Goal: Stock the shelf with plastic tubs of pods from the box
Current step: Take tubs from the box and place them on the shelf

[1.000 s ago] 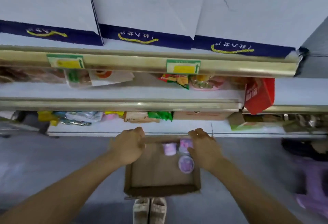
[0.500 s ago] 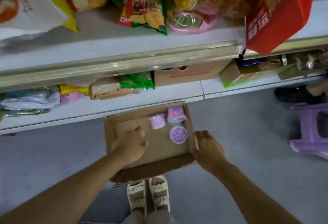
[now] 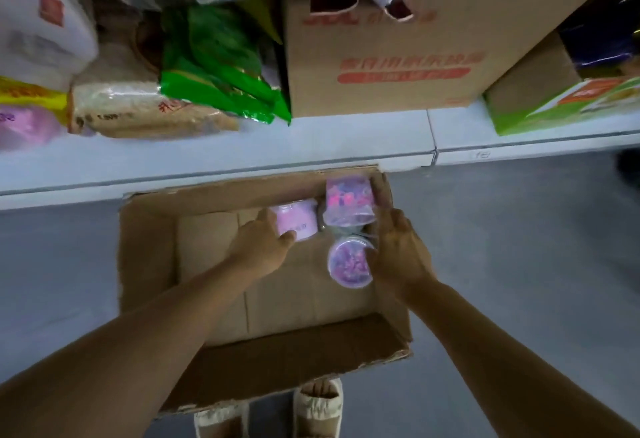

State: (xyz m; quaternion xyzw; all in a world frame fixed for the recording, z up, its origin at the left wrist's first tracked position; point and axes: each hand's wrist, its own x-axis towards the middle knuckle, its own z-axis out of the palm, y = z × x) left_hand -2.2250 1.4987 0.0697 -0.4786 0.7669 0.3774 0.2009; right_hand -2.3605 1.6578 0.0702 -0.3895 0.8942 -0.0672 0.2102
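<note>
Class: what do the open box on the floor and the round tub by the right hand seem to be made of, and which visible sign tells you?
Box: corrugated cardboard, matt brown, judging by torn, ragged flap edges and fold creases.
Round tub: probably clear glossy plastic; purple contents show through the lid, which catches light.
</note>
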